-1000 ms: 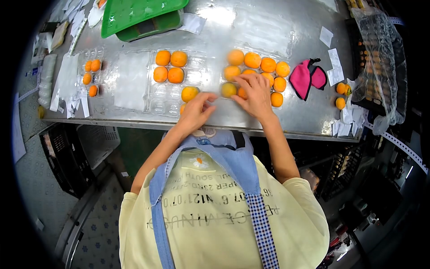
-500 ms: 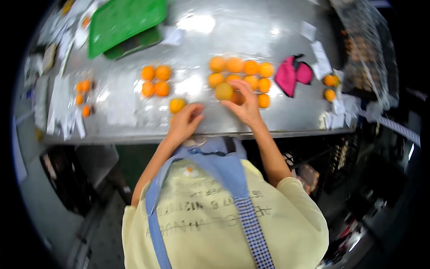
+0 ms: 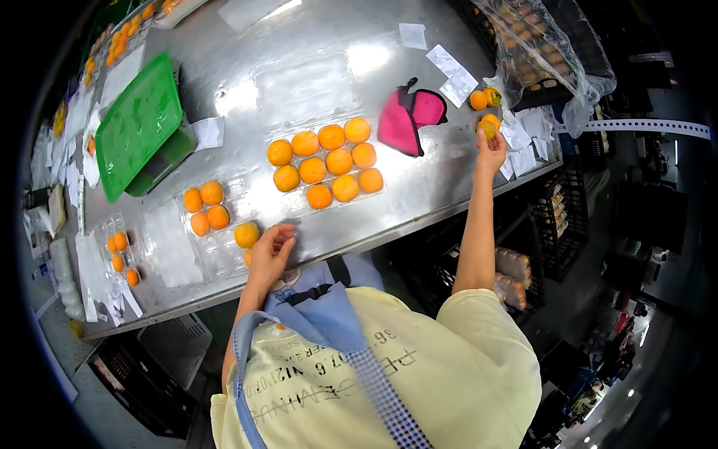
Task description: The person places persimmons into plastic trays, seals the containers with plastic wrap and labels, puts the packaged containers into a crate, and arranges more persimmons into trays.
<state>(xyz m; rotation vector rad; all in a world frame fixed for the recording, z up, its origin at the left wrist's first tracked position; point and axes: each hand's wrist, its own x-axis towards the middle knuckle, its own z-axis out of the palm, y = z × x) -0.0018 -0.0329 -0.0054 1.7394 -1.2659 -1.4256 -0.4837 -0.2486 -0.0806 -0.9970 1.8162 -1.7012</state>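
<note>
My right hand (image 3: 491, 156) is at the table's right end, its fingertips closed on a yellowish-green round fruit (image 3: 486, 129). Just behind that fruit sits another orange fruit (image 3: 491, 119), and a pair (image 3: 479, 100) lies a little farther off. My left hand (image 3: 272, 253) rests near the table's front edge with loosely bent, parted fingers and nothing visible in them. Beside it is a round orange fruit (image 3: 247, 234), with one more partly hidden by the hand. A clear tray with rows of orange fruit (image 3: 339, 162) lies between my hands; its front left cell holds none.
A smaller group of orange fruit (image 3: 212, 193) sits in a clear tray on the left. Beyond are a green lid (image 3: 142, 123) on a tub, a pink-and-black pouch-like item (image 3: 401, 126) and paper slips (image 3: 452, 75). A plastic-lined crate of fruit (image 3: 523, 45) stands back right.
My right hand has moved from the fruit tray to the table's right end, carrying the yellowish-green fruit. My left hand stays near the front edge. The view has turned to the right.
</note>
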